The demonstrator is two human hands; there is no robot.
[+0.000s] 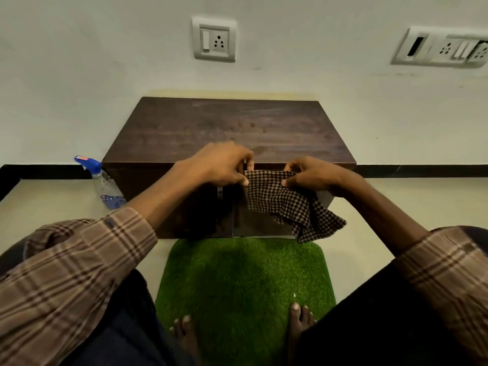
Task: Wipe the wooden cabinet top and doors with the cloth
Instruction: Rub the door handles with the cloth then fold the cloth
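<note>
a: where have we got the cloth (285, 204)?

b: in the air in front of the cabinet (224, 128), just below its front top edge. our left hand (219, 165) pinches one upper corner, our right hand (314, 175) pinches the other, fingers and thumbs closed on the fabric. the rest hangs loose over the right-hand door.

a: how do we think it will handle?

b: soft and light, we judge. it droops and folds under its own weight, so it won't hold a shape. held by the corners it will only flap. we'd bunch or fold it into a pad and press with a flat palm.

a: and the surface?

b: the top looks smooth and hard, with what seem to be wet spots near the middle. the cloth should slide easily there. a metal handle (220, 192) sticks out of the left door, so a loose hanging edge could snag on it.

a: anything near?

b: a spray bottle (105, 183) stands just left of the cabinet.
</note>
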